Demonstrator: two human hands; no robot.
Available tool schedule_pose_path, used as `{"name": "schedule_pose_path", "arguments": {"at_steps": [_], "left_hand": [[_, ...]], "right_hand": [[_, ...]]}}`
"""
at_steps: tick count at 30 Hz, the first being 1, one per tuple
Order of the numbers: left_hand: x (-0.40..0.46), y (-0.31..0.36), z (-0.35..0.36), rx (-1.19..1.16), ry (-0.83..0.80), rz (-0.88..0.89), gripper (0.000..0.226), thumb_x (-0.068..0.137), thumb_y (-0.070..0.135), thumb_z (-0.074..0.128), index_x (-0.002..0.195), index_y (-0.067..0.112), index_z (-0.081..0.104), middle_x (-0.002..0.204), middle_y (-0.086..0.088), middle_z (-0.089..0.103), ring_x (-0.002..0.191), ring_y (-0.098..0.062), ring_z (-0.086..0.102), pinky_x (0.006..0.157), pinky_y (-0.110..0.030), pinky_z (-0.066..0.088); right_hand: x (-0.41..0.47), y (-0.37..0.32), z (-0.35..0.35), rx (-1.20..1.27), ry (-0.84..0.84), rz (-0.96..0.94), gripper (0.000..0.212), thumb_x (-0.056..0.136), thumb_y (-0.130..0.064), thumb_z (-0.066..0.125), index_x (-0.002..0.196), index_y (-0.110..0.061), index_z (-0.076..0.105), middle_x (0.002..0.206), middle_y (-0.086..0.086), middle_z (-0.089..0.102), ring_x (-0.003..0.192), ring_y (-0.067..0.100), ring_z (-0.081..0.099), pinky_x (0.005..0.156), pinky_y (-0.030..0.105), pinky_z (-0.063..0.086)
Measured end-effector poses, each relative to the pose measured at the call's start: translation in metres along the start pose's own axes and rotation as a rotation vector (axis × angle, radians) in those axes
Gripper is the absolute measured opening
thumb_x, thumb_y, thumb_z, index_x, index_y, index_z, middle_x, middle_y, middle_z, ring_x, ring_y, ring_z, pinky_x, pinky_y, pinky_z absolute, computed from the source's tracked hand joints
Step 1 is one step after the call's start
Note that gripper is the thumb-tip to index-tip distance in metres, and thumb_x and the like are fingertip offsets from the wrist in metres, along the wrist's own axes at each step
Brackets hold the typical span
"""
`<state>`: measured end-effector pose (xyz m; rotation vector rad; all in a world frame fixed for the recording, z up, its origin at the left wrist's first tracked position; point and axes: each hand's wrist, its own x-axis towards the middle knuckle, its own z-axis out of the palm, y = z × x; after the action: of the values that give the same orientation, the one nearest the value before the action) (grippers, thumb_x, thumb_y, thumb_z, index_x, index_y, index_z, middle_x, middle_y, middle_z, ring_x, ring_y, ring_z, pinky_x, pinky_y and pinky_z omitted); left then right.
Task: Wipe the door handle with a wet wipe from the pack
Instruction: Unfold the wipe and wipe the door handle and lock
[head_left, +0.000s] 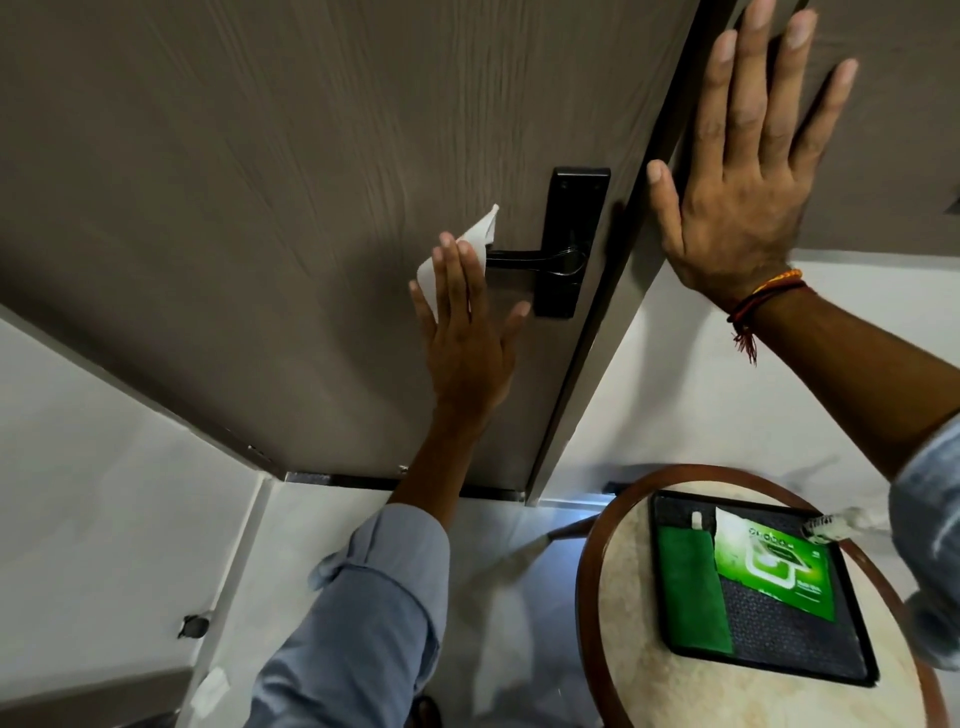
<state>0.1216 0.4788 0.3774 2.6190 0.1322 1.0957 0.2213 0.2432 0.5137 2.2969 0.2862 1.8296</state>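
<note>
1. head view: your left hand sits at mid-frame, fingers extended and flat, pressing a white wet wipe against the free end of the black door handle. a corner of the wipe sticks up above your fingertips.
2. the handle's lever runs right to a black backplate, near the edge of the grey-brown wood-grain door.
3. your right hand, upper right of the frame, is spread wide and empty, palm flat on the door edge and the panel beside it. a red-orange thread band circles that wrist.
4. lower right: a round table with a dark wooden rim holds a black tray.
5. on the tray, the green wipe pack lies with a white wipe poking from its top; a green cloth lies just beside it on its left, touching.
6. both sleeves are light blue, rolled back.
</note>
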Motion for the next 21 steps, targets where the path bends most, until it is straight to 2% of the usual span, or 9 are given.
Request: {"name": "schedule_pose_path", "arguments": {"at_steps": [2, 5, 9, 13, 15, 17, 21], "left_hand": [[-0.001, 0.014, 0.001, -0.017, 0.0, -0.025, 0.089, 0.103, 0.064, 0.037, 0.164, 0.006, 0.006, 0.172, -0.019, 0.016, 0.161, -0.035, 0.013, 0.133, -0.051, 0.007], [-0.007, 0.042, 0.006, -0.099, -0.039, 0.042, 0.089, 0.102, 0.064, 0.041, 0.161, 0.003, 0.014, 0.17, -0.022, 0.021, 0.161, -0.037, 0.014, 0.133, -0.053, 0.009], [-0.013, 0.071, 0.012, -0.145, -0.058, 0.111, 0.084, 0.102, 0.06, 0.046, 0.157, 0.001, 0.024, 0.166, -0.024, 0.031, 0.157, -0.041, 0.026, 0.131, -0.055, 0.015], [-0.012, 0.065, 0.021, -0.071, -0.051, 0.311, 0.077, 0.101, 0.056, 0.053, 0.157, 0.005, 0.035, 0.163, -0.018, 0.041, 0.154, -0.034, 0.033, 0.13, -0.052, 0.017], [-0.01, 0.058, 0.024, -0.044, -0.042, 0.358, 0.072, 0.103, 0.053, 0.052, 0.156, 0.008, 0.039, 0.163, -0.014, 0.043, 0.154, -0.031, 0.035, 0.129, -0.053, 0.019], [-0.007, 0.049, 0.025, -0.037, -0.04, 0.388, 0.068, 0.105, 0.05, 0.049, 0.158, 0.01, 0.036, 0.164, -0.011, 0.042, 0.155, -0.028, 0.033, 0.13, -0.053, 0.017], [-0.003, 0.025, 0.02, 0.02, -0.026, 0.482, 0.067, 0.107, 0.049, 0.047, 0.162, 0.016, 0.025, 0.165, -0.005, 0.041, 0.155, -0.02, 0.032, 0.13, -0.055, 0.01]], "right_hand": [[0.0, -0.001, -0.001, 0.002, 0.002, -0.006, 0.087, 0.1, -0.058, 0.04, 0.166, -0.017, 0.001, 0.171, 0.006, 0.01, 0.158, 0.03, 0.01, 0.13, 0.049, -0.012], [0.001, 0.0, -0.005, 0.012, 0.004, -0.019, 0.086, 0.101, -0.057, 0.04, 0.165, -0.016, 0.0, 0.167, 0.01, 0.017, 0.154, 0.032, 0.012, 0.129, 0.05, -0.012], [0.0, 0.002, -0.01, 0.022, 0.006, -0.045, 0.084, 0.102, -0.054, 0.04, 0.165, -0.014, 0.001, 0.165, 0.015, 0.027, 0.152, 0.037, 0.02, 0.129, 0.051, -0.009], [0.002, -0.001, -0.01, 0.04, 0.008, -0.049, 0.083, 0.102, -0.054, 0.041, 0.165, -0.014, 0.003, 0.163, 0.017, 0.031, 0.15, 0.039, 0.024, 0.126, 0.062, 0.014], [0.002, 0.0, -0.009, 0.032, 0.016, -0.046, 0.084, 0.102, -0.054, 0.042, 0.165, -0.014, 0.003, 0.163, 0.017, 0.032, 0.15, 0.039, 0.025, 0.127, 0.061, 0.013], [0.001, 0.001, -0.009, 0.032, 0.016, -0.045, 0.084, 0.102, -0.054, 0.042, 0.165, -0.015, 0.003, 0.163, 0.017, 0.033, 0.15, 0.039, 0.025, 0.13, 0.056, 0.005], [0.003, 0.0, -0.012, 0.022, -0.003, -0.039, 0.084, 0.102, -0.054, 0.041, 0.165, -0.014, 0.003, 0.163, 0.018, 0.032, 0.151, 0.038, 0.02, 0.124, 0.064, 0.018]]}}
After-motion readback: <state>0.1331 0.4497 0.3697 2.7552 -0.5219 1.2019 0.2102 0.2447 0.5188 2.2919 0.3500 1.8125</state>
